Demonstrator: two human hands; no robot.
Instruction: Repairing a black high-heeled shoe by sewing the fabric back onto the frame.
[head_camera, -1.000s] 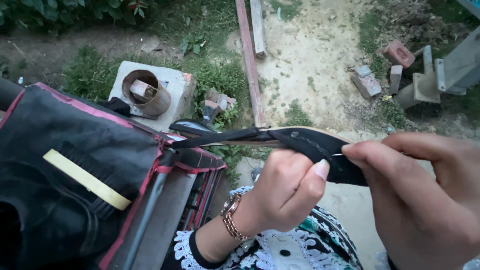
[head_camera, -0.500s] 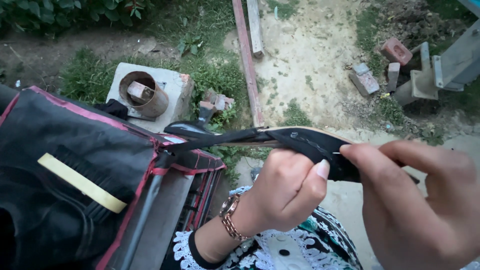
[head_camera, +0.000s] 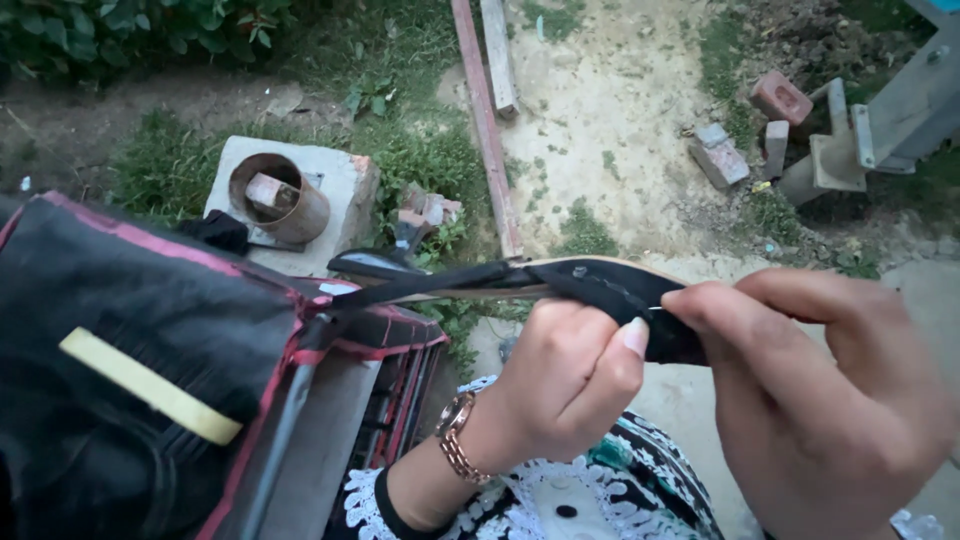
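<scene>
Both hands hold a black sandal (head_camera: 610, 285) with a tan sole edge, level and in front of me. My left hand (head_camera: 565, 385), with a rose-gold watch on its wrist, grips it from below with the thumb on the black upper. My right hand (head_camera: 820, 400) pinches the sandal's right end from above. A thin black strap (head_camera: 440, 283) stretches from the sandal leftward to a black bag with pink trim (head_camera: 130, 370).
The bag has a yellow strip and rests on a grey and red frame (head_camera: 385, 390). Below on the ground are a concrete block holding a rusty pipe (head_camera: 285, 195), wooden planks (head_camera: 487, 110), loose bricks (head_camera: 745, 135), grass and bare soil.
Both hands keep their grip on the sandal. Only the view has shifted slightly; my right fingers sit a little further left along the sandal.
</scene>
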